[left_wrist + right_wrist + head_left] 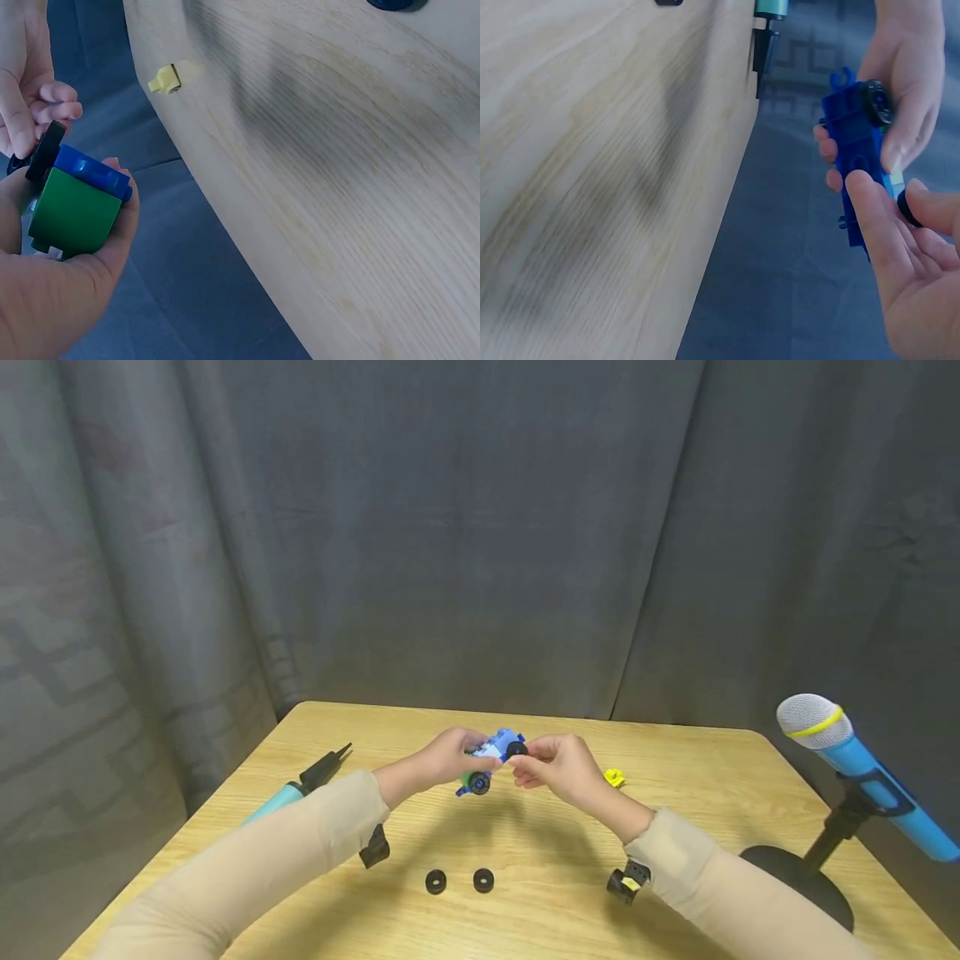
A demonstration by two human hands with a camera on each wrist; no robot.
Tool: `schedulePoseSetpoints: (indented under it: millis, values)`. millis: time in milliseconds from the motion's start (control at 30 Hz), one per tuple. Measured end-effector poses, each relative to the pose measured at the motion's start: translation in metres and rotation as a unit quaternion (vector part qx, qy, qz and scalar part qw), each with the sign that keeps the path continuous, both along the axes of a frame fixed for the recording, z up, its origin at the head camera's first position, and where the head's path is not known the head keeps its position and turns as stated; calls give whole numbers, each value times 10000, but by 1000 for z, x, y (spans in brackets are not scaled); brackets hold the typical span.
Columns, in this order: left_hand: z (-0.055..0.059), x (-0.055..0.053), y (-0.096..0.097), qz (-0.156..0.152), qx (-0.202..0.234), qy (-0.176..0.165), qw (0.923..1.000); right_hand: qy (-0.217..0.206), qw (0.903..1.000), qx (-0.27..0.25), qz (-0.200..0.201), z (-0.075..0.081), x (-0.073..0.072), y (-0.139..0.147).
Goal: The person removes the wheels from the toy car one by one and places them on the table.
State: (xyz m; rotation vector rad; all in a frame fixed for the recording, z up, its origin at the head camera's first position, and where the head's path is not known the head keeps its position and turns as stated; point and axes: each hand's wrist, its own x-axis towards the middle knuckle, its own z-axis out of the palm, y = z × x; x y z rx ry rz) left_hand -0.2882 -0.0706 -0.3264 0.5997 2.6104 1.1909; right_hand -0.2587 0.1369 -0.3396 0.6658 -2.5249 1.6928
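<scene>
A small toy car point(491, 748), built of blue, light-blue, white and green blocks, is held above the table by my left hand point(447, 755). Its green block point(75, 214) faces the left wrist camera, while its blue underside point(853, 135) shows in the right wrist view. One black wheel point(876, 103) sits at the end with the green block. With thumb and fingers, my right hand point(561, 766) pinches another black tire point(516, 749) against the car's side at the other end. Whether that tire is fully seated cannot be made out.
Two loose black tires, one left point(436, 882) and one right point(483, 881), lie toward the table's front. A yellow piece point(614, 777) lies beyond my right wrist. The teal tool with a black tip point(321, 771) is left; a toy microphone point(832, 739) stands right.
</scene>
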Motion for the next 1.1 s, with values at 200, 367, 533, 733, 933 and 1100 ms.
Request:
schedulePoseSetpoints:
  millis: [200, 367, 533, 733, 933, 1100]
  values:
    - [1, -3, -3, 23, 50, -31, 10000, -357, 9974, -2, 628, 5, 1, 9]
    - [0, -5, -7, 166, 58, -130, 9998, -473, 9938, 266, 968, 7, 5, 18]
    - [2, -5, -10, 193, 67, -162, 9997, -734, 9935, 341, 805, 6, 12, 27]
    - [5, -4, -9, 216, 221, -363, 9989, -1281, 9890, 177, 721, -1, 18, 40]
    - [2, -4, -10, 109, 431, -548, 9975, -1941, 9760, -51, 982, -17, 26, 46]
    - [-1, -6, -9, 247, 683, -649, 9952, -2365, 9669, -91, 949, -28, 31, 48]
